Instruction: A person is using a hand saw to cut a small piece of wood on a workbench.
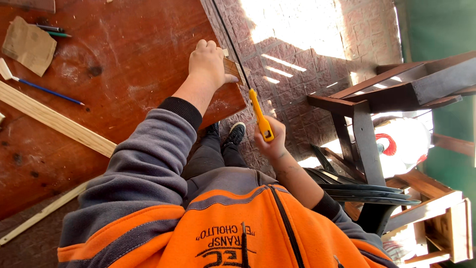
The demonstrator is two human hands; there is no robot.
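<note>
The left hand [208, 64] presses a small wood piece [232, 67] at the tabletop [124, 59] corner, while the right hand [271, 141] grips a yellow-handled saw [260, 119] running lengthwise just beside it.

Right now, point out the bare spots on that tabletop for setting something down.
Bare wood on the tabletop lies between the blue pencil and the left hand. It is crowded at the left edge: sandpaper, pencil, wooden strip.
</note>
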